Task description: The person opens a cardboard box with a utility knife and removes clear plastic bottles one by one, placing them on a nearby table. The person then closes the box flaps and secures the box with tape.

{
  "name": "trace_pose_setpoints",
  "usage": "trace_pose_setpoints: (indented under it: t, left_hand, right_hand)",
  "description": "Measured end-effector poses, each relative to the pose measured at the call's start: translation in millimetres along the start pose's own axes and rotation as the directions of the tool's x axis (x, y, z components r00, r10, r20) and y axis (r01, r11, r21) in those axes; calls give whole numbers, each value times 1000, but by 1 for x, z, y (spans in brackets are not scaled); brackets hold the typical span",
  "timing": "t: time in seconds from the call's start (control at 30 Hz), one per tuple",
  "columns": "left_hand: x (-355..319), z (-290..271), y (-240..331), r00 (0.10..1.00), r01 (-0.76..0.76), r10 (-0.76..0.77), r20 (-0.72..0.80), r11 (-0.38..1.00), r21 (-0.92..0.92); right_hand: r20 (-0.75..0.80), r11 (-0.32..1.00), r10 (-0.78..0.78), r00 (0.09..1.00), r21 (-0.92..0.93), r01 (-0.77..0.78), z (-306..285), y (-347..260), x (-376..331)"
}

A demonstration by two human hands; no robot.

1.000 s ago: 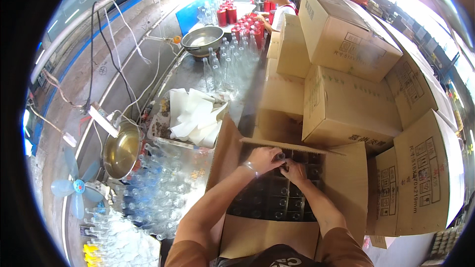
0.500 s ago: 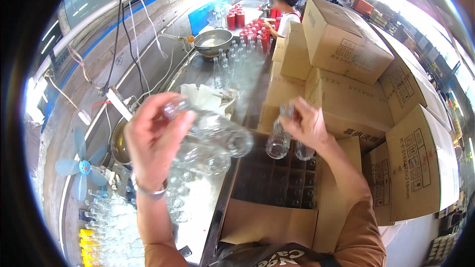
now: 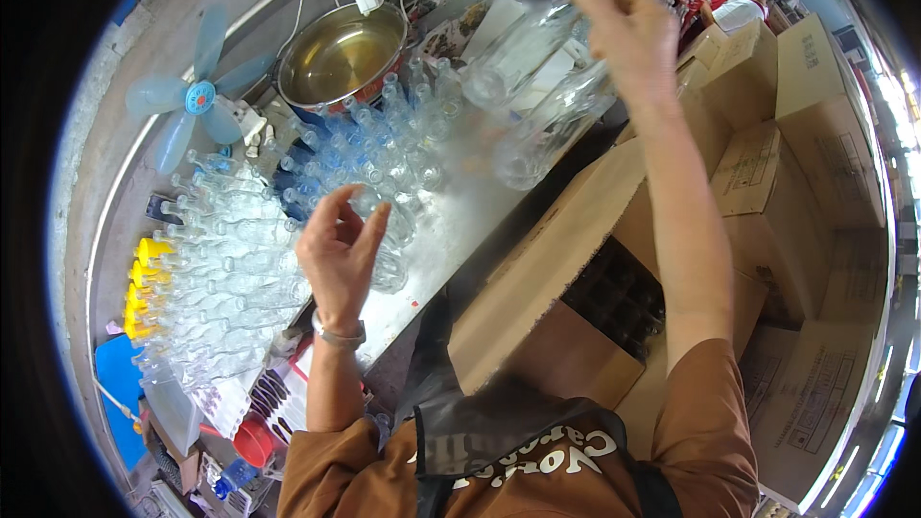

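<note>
Clear glass bottles (image 3: pixel 389 270) stand at the metal tabletop's near edge, and my left hand (image 3: pixel 334 254) closes around the top of at least one of them. My right hand (image 3: pixel 633 43) is raised at the upper right, pinching the necks of two more clear bottles (image 3: pixel 552 139). Their bases hang toward the table, blurred by motion. Beside my left hand, a cluster of upright glass bottles (image 3: pixel 384 144) crowds the tabletop (image 3: pixel 456 230). Below my right forearm, an open carton (image 3: pixel 547 259) shows dark divided cells.
Many bottles lie stacked on their sides (image 3: pixel 230 278) at left, near yellow pieces (image 3: pixel 144 278). A blue-bladed fan (image 3: pixel 199 98) and metal bowl (image 3: pixel 341 56) stand behind. Cartons (image 3: pixel 815 173) pile up at right. Another person (image 3: pixel 743 5) is at the far right.
The view has swung left. My left hand has come down to the table with its bottles. My right hand has lifted its bottles from above the carton toward the table.
</note>
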State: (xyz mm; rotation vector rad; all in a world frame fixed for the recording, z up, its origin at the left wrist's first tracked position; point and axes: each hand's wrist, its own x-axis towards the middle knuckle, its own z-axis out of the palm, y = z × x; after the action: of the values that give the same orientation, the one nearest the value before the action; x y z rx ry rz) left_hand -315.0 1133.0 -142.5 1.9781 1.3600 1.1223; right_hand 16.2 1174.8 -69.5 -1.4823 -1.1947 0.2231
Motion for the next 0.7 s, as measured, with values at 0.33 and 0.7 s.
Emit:
trace_pose_setpoints:
  t: [0.33, 0.7]
  left_hand:
    - [2, 115, -72, 970, 226, -215, 112, 969, -101]
    - [55, 244, -115, 914, 403, -406, 10, 903, -149]
  right_hand:
    - [295, 829, 304, 906, -551, -99, 148, 171, -37]
    - [270, 796, 360, 893, -588, -143, 196, 250, -35]
